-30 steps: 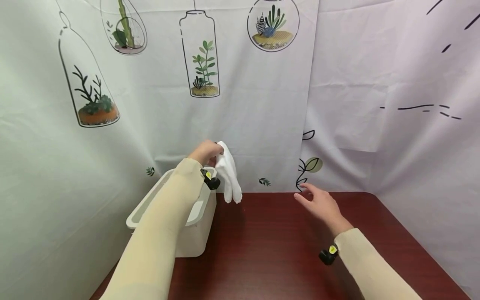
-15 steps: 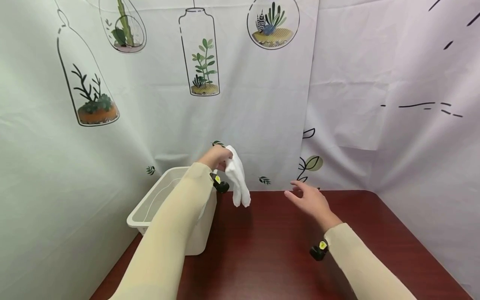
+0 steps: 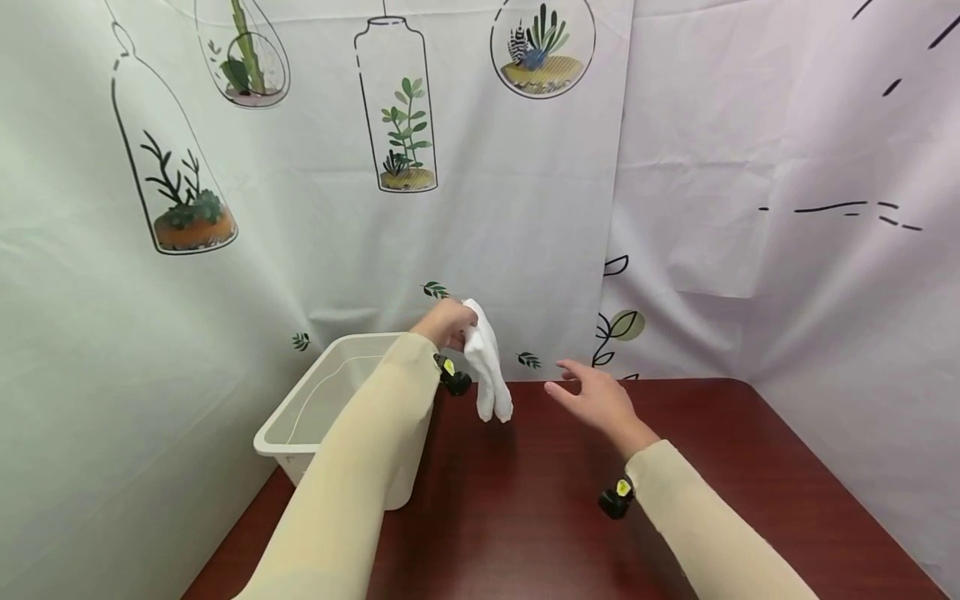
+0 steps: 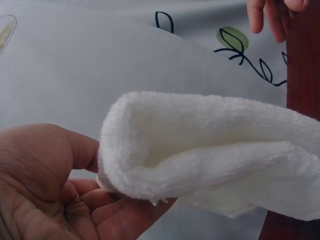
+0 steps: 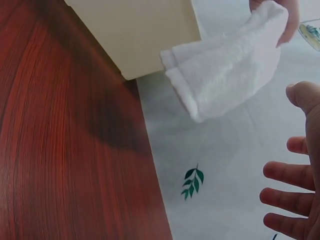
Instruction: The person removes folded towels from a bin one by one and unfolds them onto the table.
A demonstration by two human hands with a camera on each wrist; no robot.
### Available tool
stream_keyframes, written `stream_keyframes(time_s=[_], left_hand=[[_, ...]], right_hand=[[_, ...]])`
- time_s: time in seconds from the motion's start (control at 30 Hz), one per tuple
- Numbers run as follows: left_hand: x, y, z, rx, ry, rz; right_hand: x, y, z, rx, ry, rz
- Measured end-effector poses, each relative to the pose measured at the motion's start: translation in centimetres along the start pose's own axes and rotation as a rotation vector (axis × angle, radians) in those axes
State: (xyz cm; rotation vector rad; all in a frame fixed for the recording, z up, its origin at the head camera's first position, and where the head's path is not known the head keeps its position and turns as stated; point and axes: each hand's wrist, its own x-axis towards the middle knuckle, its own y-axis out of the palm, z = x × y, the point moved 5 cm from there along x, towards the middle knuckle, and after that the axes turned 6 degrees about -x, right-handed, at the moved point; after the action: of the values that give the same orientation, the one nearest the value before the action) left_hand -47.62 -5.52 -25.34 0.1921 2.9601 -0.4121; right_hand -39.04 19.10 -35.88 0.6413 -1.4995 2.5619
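Note:
A folded white towel-like cloth point(image 3: 486, 358) hangs from my left hand point(image 3: 447, 322), which pinches its top end above the back part of the table. In the left wrist view the left hand point(image 4: 65, 185) grips one folded edge of the fluffy cloth point(image 4: 200, 145) between thumb and fingers. To the right of the cloth, my right hand point(image 3: 596, 400) is held over the table with fingers apart, touching nothing. The right wrist view shows the cloth point(image 5: 225, 70) dangling near the box, and the right hand point(image 5: 300, 185) with its fingers spread.
A white plastic bin point(image 3: 281, 446) stands at the left on the dark red table point(image 3: 540, 500), partly hidden behind my left sleeve. Behind the table and along both sides hangs a pale curtain point(image 3: 510, 208) printed with plants.
My left hand has carried the cloth to the right, away from over the bin's right edge, and slightly down. My right hand has moved left, nearer the cloth.

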Motion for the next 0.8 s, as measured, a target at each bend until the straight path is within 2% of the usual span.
stream_keyframes(time_s=[0.2, 0.5, 0.63, 0.8], left_hand=[[0.2, 0.2, 0.7, -0.019, 0.009, -0.003], [0.8, -0.2, 2.3, 0.069, 0.071, -0.058], [0.9, -0.9, 2.8, 0.165, 0.107, -0.108], [0.5, -1.7, 3.0, 0.367, 0.161, -0.174]], right_hand=[[0.2, 0.6, 0.2, -0.017, 0.006, 0.015], [-0.2, 0.8, -0.7, -0.012, 0.024, 0.03], [-0.3, 0.9, -1.1, -0.01, 0.039, 0.031], [-0.6, 0.8, -1.6, -0.012, 0.05, 0.036]])
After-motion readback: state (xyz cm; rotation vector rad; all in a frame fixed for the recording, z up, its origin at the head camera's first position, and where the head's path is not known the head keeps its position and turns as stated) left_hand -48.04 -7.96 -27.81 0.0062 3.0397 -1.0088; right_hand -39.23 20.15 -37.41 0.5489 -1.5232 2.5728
